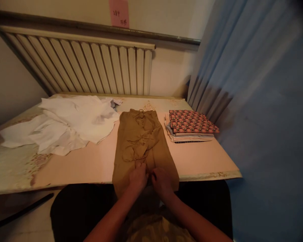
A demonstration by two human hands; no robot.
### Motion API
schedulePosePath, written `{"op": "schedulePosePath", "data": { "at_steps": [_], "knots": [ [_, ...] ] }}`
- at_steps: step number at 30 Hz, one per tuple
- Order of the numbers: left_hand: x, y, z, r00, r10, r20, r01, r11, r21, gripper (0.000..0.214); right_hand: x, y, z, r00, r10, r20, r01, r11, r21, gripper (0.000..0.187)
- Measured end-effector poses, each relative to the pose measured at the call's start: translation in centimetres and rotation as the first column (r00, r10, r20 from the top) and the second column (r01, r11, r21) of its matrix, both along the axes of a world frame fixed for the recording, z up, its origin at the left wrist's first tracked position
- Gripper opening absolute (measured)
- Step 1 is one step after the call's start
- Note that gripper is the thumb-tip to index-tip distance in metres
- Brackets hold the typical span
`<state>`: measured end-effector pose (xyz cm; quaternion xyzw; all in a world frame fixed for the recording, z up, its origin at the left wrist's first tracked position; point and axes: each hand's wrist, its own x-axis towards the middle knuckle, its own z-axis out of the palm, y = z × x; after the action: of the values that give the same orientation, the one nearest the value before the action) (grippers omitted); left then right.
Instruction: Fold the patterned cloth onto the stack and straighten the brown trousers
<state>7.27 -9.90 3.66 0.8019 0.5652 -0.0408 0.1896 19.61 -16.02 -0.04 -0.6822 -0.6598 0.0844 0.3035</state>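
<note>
Here, the left hand [138, 176] and right hand [163, 181], both curled, pinch one brown garment [160, 151]; one cloth stack [193, 122] lies right.

Blue curtain [262, 101], radiator [84, 67] (pale, ribbed).

Left hand [138, 176], right hand [163, 180], on brown garment [143, 136]

The head camera faces forward and down (quite near) over the table [12, 168].
</note>
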Motion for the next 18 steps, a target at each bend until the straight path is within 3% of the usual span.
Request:
{"op": "schedulePosePath", "data": {
  "at_steps": [12,18],
  "knots": [
    [-0.1,0.2,-1.0,1.0,0.01,0.025,-0.01,1.0,0.008,0.013,-0.1,0.3,0.3,0.988,0.145,0.048,-0.148,0.988,0.053,0.016],
    [-0.6,0.2,-1.0,0.996,0.006,0.084,-0.007,1.0,0.003,0.011,0.4,0.6,0.2,0.963,0.268,-0.037,-0.264,0.96,0.091,0.02]
  ]
}}
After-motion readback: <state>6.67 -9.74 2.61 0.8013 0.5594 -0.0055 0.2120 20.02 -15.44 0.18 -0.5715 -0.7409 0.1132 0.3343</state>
